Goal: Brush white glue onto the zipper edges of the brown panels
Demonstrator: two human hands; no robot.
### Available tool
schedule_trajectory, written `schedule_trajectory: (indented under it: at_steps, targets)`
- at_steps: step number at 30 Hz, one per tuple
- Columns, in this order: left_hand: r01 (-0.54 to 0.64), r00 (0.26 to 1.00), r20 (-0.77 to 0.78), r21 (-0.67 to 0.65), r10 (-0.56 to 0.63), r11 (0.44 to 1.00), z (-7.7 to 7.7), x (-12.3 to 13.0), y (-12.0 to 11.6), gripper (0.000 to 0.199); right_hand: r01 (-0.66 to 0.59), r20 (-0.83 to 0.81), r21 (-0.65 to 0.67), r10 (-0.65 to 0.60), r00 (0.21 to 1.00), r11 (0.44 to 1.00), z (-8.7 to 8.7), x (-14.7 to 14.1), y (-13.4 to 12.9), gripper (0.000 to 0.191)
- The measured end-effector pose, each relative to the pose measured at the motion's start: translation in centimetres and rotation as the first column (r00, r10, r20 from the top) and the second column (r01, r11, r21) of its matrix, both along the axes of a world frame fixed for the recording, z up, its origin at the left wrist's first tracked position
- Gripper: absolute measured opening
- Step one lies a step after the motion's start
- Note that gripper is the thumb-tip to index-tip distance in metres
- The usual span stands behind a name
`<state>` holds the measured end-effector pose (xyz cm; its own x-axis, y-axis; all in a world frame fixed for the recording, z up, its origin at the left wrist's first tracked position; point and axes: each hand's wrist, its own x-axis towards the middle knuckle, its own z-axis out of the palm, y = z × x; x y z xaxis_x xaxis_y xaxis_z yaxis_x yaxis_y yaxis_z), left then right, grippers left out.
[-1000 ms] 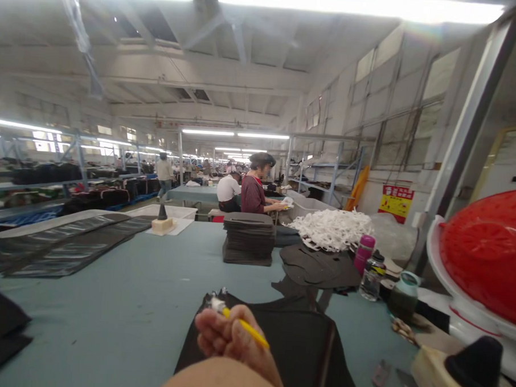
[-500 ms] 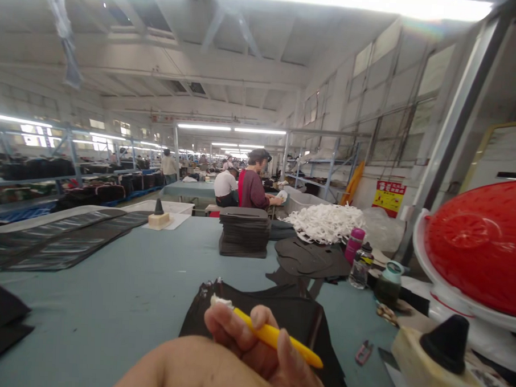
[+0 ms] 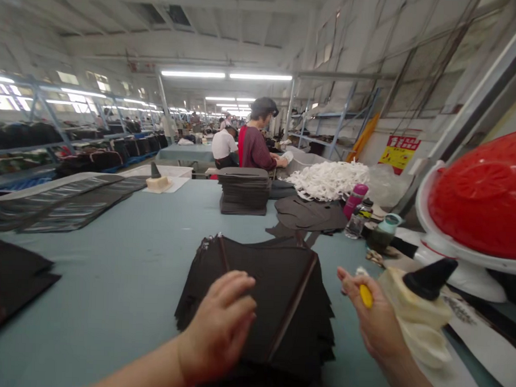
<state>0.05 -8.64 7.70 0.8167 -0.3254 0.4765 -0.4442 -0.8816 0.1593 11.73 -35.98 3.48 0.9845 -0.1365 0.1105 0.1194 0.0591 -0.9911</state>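
My left hand (image 3: 220,326) is over a stack of dark, flat cut pieces (image 3: 267,268), its fingers loosely bent and nothing visible in them. Brown strips run across the top piece. To the right of the stack, my right hand (image 3: 376,321) is closed round a yellow-handled brush (image 3: 366,296), its whitish tip partly showing beyond the fingers. Just right of that hand stands a cream, glue-smeared container (image 3: 413,300) with a black cone-shaped top (image 3: 429,279).
A neat dark stack (image 3: 244,193) stands farther back on the blue-green table (image 3: 121,290). White strips (image 3: 327,179) are heaped behind a purple bottle (image 3: 355,200) and a jar (image 3: 382,233). A large red dome (image 3: 488,198) rises at right. Dark panels (image 3: 10,285) lie left. Co-workers sit beyond.
The yellow-handled brush has moved from above the dark stack to the right, beside the cream container. My hands are now apart, and the view has tilted down.
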Motion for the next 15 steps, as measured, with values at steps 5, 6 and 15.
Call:
schedule_trajectory:
  at_steps: [5,6,15]
  targets:
    - [-0.553,0.83,-0.173,-0.131,0.53,0.823,-3.8,3.1,6.6,0.04,0.092,-0.108,-0.282,-0.127,0.986,0.955,-7.9,3.1,-1.3,0.042]
    - [-0.601,0.792,-0.245,-0.15,0.559,0.785,-4.3,3.7,7.4,0.047,0.091,-0.102,-0.304,-0.128,0.987,0.948,-8.3,3.5,-0.9,0.041]
    - [-0.802,0.574,-0.559,-0.235,0.599,0.549,-6.3,8.7,10.2,0.079,0.086,-0.033,-0.515,-0.12,0.992,0.853,-9.1,6.2,1.8,0.034]
